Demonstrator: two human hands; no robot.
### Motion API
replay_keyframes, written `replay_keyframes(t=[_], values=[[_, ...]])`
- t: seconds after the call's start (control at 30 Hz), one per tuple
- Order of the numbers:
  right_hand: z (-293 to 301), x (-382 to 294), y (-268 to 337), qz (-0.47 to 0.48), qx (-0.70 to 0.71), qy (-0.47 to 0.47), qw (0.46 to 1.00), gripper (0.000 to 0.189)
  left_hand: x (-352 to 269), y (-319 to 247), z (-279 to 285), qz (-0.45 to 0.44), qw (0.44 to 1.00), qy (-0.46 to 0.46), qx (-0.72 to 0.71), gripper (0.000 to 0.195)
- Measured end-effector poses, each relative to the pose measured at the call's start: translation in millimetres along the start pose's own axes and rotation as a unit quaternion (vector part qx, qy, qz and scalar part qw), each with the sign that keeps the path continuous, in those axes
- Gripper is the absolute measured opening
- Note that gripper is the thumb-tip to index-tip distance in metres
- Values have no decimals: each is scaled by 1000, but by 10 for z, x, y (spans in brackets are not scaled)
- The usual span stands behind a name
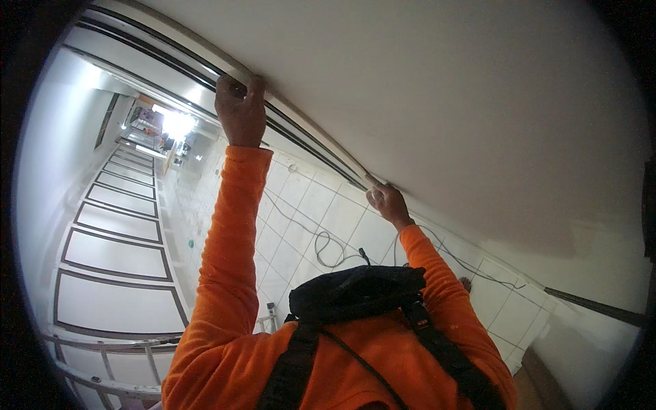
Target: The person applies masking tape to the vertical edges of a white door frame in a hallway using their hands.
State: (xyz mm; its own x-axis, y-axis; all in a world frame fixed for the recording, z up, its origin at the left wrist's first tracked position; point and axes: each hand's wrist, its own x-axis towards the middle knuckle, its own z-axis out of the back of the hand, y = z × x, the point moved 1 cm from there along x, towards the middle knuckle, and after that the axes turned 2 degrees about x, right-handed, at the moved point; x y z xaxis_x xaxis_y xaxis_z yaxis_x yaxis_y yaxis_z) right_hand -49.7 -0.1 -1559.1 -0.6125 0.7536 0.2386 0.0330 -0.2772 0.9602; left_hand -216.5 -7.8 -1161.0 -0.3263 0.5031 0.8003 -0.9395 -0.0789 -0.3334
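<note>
A long pale strip (312, 123) runs diagonally along the edge of a smooth white surface (435, 102), beside dark-edged metal tracks (148, 48). Upper left, my left hand (242, 107) reaches up to the strip and tracks, thumb and fingers curled around their edge. Farther along to the right, my right hand (389, 202) touches the strip's lower end, one finger extended along it. The fingertips of both hands are partly hidden, so how firmly they grip is unclear. Both arms wear orange sleeves.
A grey cable (328, 251) lies looped on the white tiled floor (302, 197). Metal ladder or scaffold rails (148, 359) stand at lower left. Dark-framed white panels (115, 253) line the left side. A bright work area lies far off at upper left. A black pouch (356, 292) hangs on my chest.
</note>
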Motion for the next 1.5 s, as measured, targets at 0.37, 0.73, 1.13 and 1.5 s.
replay_keyframes(t=[0.37, 0.73, 1.13, 1.5], values=[[-9, -95, -169, 43, -17, -76, 996, 41, -887, 92, -548, 86, 995, 43, 3, 40], [-41, -84, -180, 46, -80, -87, 992, 44, -1829, 475, -1017, 158, 975, 147, -59, 37], [0, -180, -66, 32, -58, -96, 993, 46, -889, 139, -381, 67, 994, 86, 10, 29], [-104, -62, -116, 21, -48, -89, 995, 52, -1636, 433, -792, 158, 971, 177, -30, 34]])
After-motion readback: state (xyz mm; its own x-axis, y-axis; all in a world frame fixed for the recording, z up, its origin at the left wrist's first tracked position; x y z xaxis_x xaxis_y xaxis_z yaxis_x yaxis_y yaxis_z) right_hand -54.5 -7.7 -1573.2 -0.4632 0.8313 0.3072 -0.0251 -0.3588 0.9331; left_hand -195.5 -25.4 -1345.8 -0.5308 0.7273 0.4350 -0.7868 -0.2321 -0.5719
